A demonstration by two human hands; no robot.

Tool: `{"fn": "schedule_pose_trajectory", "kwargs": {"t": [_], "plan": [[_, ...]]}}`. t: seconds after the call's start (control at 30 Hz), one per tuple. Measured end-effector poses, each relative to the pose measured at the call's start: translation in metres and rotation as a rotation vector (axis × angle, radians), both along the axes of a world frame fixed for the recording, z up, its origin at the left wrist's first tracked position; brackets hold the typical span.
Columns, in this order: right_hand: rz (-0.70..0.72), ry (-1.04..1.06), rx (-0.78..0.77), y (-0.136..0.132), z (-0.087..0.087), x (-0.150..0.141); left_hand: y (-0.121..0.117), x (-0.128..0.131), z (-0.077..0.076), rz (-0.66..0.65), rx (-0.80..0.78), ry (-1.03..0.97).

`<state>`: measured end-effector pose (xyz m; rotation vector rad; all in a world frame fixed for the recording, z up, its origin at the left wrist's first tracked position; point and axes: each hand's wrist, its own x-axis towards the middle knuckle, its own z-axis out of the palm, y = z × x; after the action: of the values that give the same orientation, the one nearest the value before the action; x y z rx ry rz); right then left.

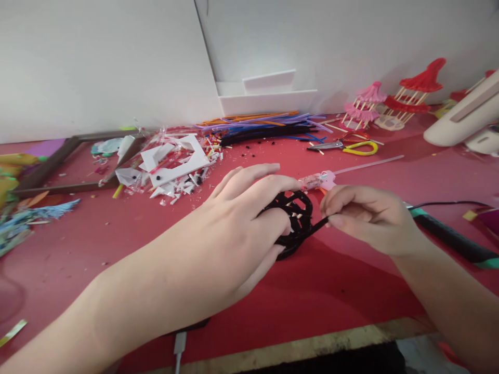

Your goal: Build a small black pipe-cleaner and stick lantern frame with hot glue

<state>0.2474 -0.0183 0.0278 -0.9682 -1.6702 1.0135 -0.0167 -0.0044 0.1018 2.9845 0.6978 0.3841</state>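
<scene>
Over the red table, my left hand (237,228) is closed around a small black basket-like piece (304,205) that looks woven from fuzzy strips over pale sticks. Its fingers hide much of the left side of that piece. A black pipe cleaner (318,226) runs out from the lower right of the weave. My right hand (366,215) pinches the free end of this strand between thumb and fingertips, pulling it out fairly straight. Just behind the piece lies a small clear packet with a pink part (328,179), partly covered by the hands.
Scissors (360,148) with red and yellow handles lie behind my right hand. Bundled pipe cleaners (265,127) line the back wall. Pink (368,106) and red (417,93) stick towers stand back right. White foam scraps (175,161) litter the left; a black-and-green tool (452,236) lies right.
</scene>
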Motion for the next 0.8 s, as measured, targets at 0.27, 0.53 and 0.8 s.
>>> {"fn": "schedule_pose_trajectory", "kwargs": {"t": [0.27,0.53,0.8], "plan": [[-0.037,0.056,0.022,0.002,-0.007,-0.0032,-0.0017,-0.0015,0.0005,-0.022,-0.112,0.003],[0.027,0.077,0.056,0.0021,-0.0027,-0.0031,0.0037,-0.0045,0.0017,0.031,-0.112,-0.01],[0.101,0.166,0.019,-0.0002,-0.0065,-0.005,-0.001,-0.0017,0.0036,0.069,-0.07,-0.07]]}}
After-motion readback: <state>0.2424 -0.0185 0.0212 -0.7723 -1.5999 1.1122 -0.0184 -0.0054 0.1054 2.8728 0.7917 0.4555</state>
